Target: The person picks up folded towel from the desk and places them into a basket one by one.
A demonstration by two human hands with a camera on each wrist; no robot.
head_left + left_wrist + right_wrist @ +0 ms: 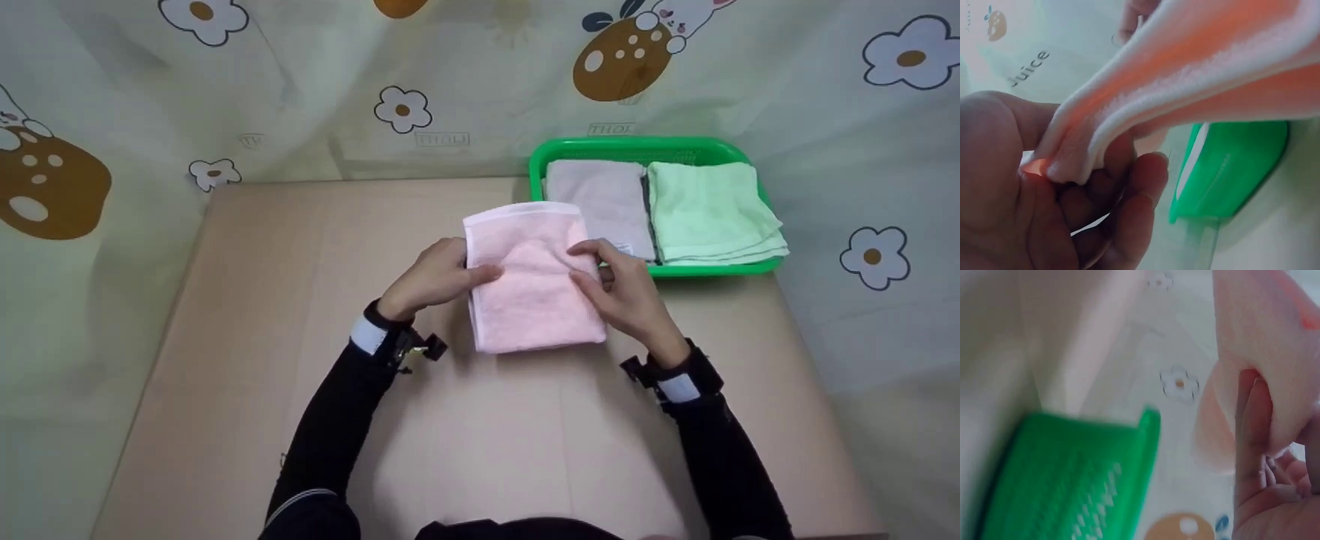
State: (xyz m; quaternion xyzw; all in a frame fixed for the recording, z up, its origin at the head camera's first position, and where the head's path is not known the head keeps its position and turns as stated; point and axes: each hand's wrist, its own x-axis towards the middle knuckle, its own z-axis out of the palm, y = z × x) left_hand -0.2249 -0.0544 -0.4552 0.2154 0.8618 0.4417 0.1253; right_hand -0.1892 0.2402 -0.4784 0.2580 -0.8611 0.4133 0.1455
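Observation:
A folded pink towel (536,300) with a white border is held up between both hands over the table. My left hand (435,277) grips its left edge, thumb on the front face and fingers behind. On the other side my right hand (626,289) pinches the towel's right edge between thumb and fingers. The left wrist view shows the towel (1185,84) in several layers, its edge tucked between thumb and curled fingers. In the right wrist view a fold of the towel (1275,337) bulges around the fingertips.
At the back right of the table (255,360) stands a green basket (705,270). Inside it a folded grey towel (600,195) lies beside folded light green towels (709,210), which overhang the right rim. A patterned curtain (300,82) hangs behind the table.

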